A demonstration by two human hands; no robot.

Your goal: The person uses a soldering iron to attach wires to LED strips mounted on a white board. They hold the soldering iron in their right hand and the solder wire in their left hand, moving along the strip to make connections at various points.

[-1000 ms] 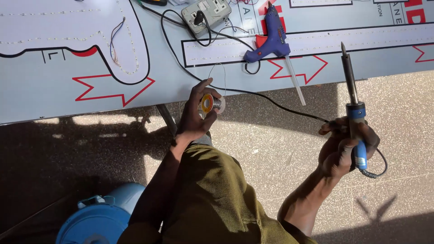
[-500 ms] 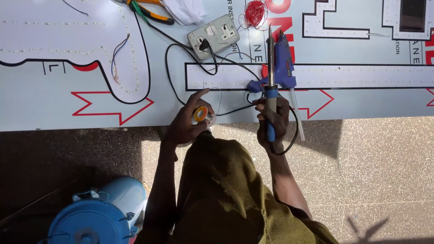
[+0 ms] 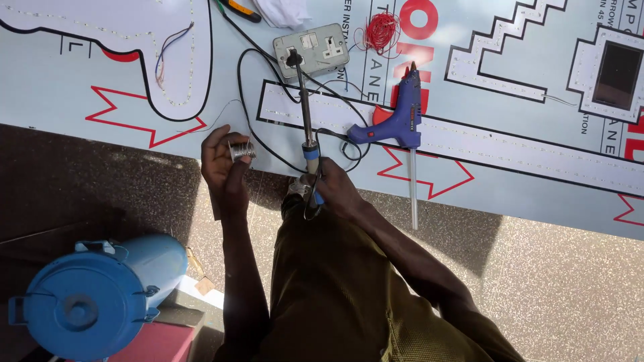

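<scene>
The sign panel (image 3: 537, 181) fills the upper part of the view, a pale sheet with red arrows, black outlines and rows of small lights set into the cut shapes. It lies flat like a worktop, its near edge just above both hands. At lower left stands a blue canister (image 3: 87, 302), well apart from the work.

On the panel, a blue glue gun (image 3: 402, 117) lies on its side with a clear glue stick trailing from its rear end toward the near edge. A grey socket box (image 3: 312, 48) sits above it, a black cord running from it down toward the right hand. A bundle of red wire (image 3: 381, 30) lies just beside the box.

The right hand (image 3: 332, 191) is closed around the blue grip of the iron (image 3: 307, 110), whose long shaft points up the panel, its tip near the socket box. The left hand (image 3: 225, 164) pinches a small solder reel (image 3: 241, 151) between thumb and fingers (image 3: 213, 144), with a thin strand leading off toward the panel.

Doing this well probably calls for:
1. Keeping the hot shaft clear of the black cord, which loops close under it.
2. Holding the iron low on the grip, as now, for a steady tip.
3. Paying out a short length of solder, so the strand stays stiff and easy to aim.
</scene>
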